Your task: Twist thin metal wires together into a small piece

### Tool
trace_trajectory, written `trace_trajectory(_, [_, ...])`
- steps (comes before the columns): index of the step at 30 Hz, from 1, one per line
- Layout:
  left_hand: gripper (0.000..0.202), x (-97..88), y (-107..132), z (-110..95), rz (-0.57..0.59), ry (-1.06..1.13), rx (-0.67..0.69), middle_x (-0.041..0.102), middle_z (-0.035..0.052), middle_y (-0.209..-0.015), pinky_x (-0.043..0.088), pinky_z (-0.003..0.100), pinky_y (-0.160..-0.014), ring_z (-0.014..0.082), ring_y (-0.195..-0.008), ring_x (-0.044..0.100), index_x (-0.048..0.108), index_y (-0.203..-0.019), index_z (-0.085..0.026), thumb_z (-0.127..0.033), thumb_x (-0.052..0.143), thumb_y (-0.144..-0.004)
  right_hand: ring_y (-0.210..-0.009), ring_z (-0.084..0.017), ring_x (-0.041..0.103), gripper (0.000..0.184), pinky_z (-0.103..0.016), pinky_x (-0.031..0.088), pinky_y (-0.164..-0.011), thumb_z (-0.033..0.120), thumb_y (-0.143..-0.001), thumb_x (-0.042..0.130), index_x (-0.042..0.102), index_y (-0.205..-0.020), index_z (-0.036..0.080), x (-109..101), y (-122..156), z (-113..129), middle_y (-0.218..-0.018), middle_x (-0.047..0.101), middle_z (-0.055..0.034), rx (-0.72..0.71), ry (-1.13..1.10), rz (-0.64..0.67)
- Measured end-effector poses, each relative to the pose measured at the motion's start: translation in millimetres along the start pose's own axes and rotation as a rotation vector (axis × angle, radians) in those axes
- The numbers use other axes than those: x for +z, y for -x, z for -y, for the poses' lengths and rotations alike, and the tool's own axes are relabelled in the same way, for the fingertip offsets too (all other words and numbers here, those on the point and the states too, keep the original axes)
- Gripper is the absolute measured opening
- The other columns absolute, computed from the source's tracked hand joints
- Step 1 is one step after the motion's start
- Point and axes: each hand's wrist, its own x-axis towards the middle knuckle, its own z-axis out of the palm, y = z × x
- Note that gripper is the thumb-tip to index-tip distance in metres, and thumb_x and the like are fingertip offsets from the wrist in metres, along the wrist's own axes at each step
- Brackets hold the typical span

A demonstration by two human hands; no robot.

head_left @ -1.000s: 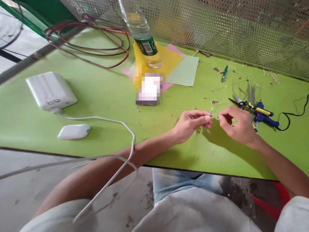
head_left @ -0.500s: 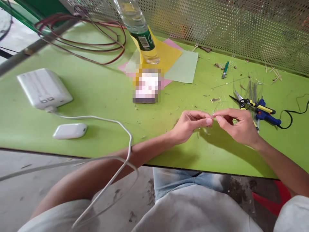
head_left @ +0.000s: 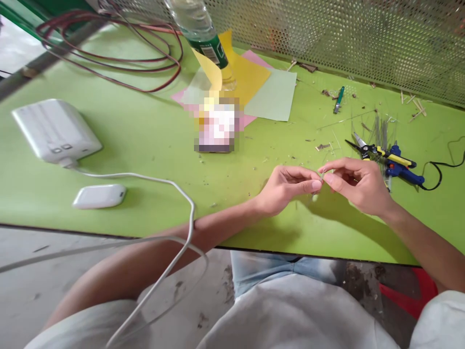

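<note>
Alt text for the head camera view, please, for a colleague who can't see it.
Left hand and right hand pinch a thin strand between their fingertips over a green tabletop. Yellow-handled snips and a blue glue gun lie to the right.

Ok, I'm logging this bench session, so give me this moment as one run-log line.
left hand: pinching thin strand | right hand: pinching same strand | nearest tool: yellow-handled snips
</note>
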Motion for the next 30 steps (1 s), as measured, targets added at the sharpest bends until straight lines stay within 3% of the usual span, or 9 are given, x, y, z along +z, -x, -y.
trace_trajectory(9, [0.039,2.4,1.7,-1.8,-0.006,0.028,0.003,0.074,0.0041,-0.071,0.048,0.027,-0.068,0.0134,-0.069,0.064,0.085,-0.079,-0.017,-0.052,0.1,-0.073,-0.05,-0.011,0.054,0.022,-0.026,0.034,-0.046,0.036,-0.093,0.076,0.086,-0.105,0.021,-1.7,0.7,0.2,-0.061,0.068,0.0004,0.001,-0.052,-0.026])
trace_trajectory(14, [0.038,2.6,1.8,-1.1,0.014,0.037,0.019,0.074,0.0044,-0.072,0.05,0.029,-0.071,0.0146,-0.07,0.064,0.085,-0.079,-0.017,-0.051,0.101,-0.073,-0.047,-0.01,0.05,0.024,-0.026,0.031,-0.044,0.038,-0.093,0.077,0.086,-0.107,0.021,-0.2,1.6,-1.0,-0.06,0.067,0.0011,0.007,-0.05,0.011])
trace_trajectory(25, [0.036,3.8,3.3,-2.8,0.08,0.037,-0.001,0.073,0.0037,-0.074,0.048,0.029,-0.072,0.0133,-0.071,0.063,0.084,-0.078,-0.016,-0.048,0.101,-0.075,-0.048,-0.008,0.042,0.016,-0.025,0.027,-0.043,0.035,-0.088,0.081,0.09,-0.087,0.023,-2.2,-0.9,0.0,-0.063,0.073,-0.0006,0.029,-0.018,0.026])
trace_trajectory(30, [0.039,4.7,4.3,-3.0,0.062,0.037,0.013,0.073,0.0033,-0.073,0.051,0.027,-0.071,0.0124,-0.071,0.064,0.081,-0.08,-0.014,-0.047,0.102,-0.073,-0.05,-0.008,0.046,0.014,-0.026,0.03,-0.045,0.031,-0.087,0.079,0.089,-0.083,0.023,-0.6,-2.1,1.7,-0.068,0.077,-0.0005,-0.017,-0.009,-0.004])
